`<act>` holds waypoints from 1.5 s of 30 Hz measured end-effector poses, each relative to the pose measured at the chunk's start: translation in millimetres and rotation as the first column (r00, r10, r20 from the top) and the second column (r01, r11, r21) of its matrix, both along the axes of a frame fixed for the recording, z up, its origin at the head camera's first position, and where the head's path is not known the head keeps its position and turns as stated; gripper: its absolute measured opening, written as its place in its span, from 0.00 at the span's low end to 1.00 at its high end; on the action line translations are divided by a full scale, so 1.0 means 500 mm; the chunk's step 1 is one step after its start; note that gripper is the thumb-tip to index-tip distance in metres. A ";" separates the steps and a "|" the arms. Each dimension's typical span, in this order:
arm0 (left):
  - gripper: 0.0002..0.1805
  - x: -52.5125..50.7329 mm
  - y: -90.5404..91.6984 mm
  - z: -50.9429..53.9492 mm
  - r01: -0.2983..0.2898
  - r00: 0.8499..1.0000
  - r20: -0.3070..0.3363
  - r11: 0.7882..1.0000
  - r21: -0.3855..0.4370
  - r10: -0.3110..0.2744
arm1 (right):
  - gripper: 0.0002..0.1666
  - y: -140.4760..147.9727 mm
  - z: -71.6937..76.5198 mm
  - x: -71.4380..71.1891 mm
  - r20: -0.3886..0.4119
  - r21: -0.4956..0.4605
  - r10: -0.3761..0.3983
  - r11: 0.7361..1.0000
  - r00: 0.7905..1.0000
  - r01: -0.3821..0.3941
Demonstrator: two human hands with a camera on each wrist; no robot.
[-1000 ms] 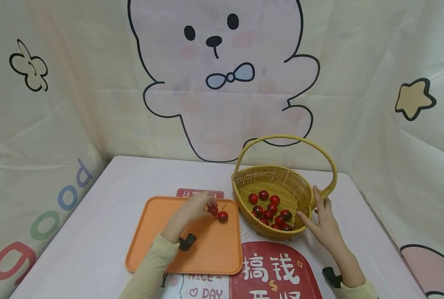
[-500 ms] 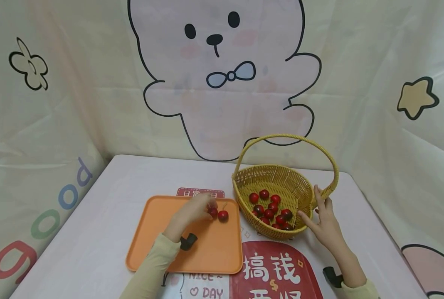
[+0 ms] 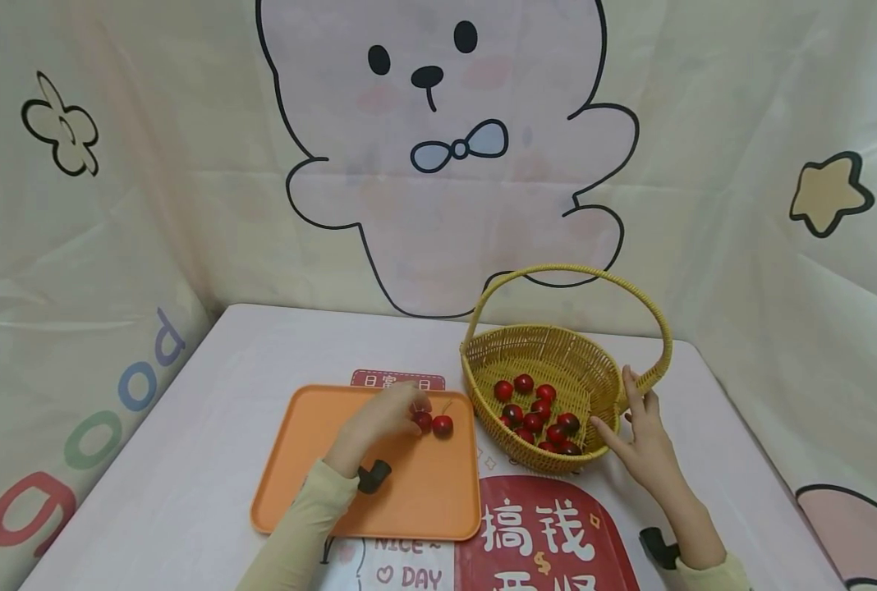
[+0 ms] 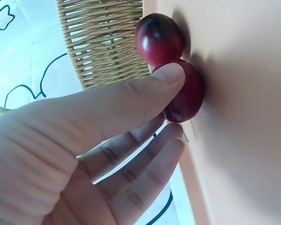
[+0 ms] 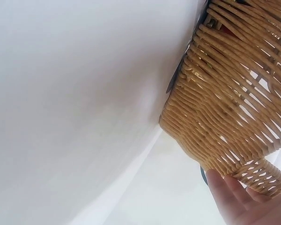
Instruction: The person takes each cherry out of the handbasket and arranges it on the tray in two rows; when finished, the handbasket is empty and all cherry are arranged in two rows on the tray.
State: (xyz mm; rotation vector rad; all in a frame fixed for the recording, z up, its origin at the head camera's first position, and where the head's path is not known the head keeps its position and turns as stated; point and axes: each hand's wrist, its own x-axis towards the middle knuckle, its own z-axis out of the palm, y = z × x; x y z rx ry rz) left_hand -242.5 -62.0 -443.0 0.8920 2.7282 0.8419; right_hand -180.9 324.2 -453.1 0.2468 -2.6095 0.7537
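On the right part of the orange tray [image 3: 409, 501], my left hand [image 3: 379, 423] pinches a dark red cherry [image 4: 189, 96] between thumb and fingers. A second cherry [image 3: 442, 426] with a thin stem lies against it on the right. My right hand [image 3: 644, 447] rests with spread, fairly straight fingers against the right side of the yellow wicker basket [image 3: 486, 423], near the foot of its handle. In the right wrist view, fingertips touch the basket's woven wall; the thumb is out of that view. Inside the basket lie several red cherries [image 3: 533, 423].
The basket's tall handle [image 3: 557, 269] arches above it. Basket and tray stand side by side on a white table [image 3: 180, 460]. A red printed patch [image 3: 549, 533] with white lettering lies in front of the basket. A printed cloth [image 3: 209, 107] hangs behind.
The head view has shifted slightly. Both hands stay in the same places, the left at the cherry on the tray and the right on the basket.
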 end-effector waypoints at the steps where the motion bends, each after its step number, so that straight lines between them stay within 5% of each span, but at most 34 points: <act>1: 0.14 0.000 0.000 0.000 -0.003 1.000 -0.002 1.000 -0.004 0.003 | 0.59 0.000 0.000 0.000 -0.003 -0.001 0.002 1.000 1.000 -0.002; 9: 0.15 0.005 0.012 0.020 -0.039 0.999 -0.037 0.999 -0.003 0.039 | 0.58 0.001 0.001 0.000 -0.007 -0.002 0.003 1.000 1.000 -0.003; 15: 0.14 0.011 0.034 0.040 -0.013 0.992 -0.125 0.999 0.049 0.019 | 0.58 0.000 0.000 0.001 0.002 -0.006 -0.001 1.000 1.000 0.001; 25: 0.12 -0.001 0.103 0.062 0.093 0.942 -0.330 0.991 0.096 -0.057 | 0.58 -0.001 0.005 0.002 -0.005 -0.005 0.002 1.000 1.000 -0.002; 32: 0.13 -0.012 0.146 0.070 0.103 0.949 -0.307 0.993 0.063 -0.079 | 0.58 -0.003 0.002 0.001 -0.015 -0.006 0.003 1.000 1.000 -0.003; 45: 0.14 -0.065 0.202 0.056 0.177 0.963 -0.199 0.983 -0.050 -0.183 | 0.58 -0.003 0.003 0.001 -0.016 -0.006 0.004 1.000 1.000 -0.004</act>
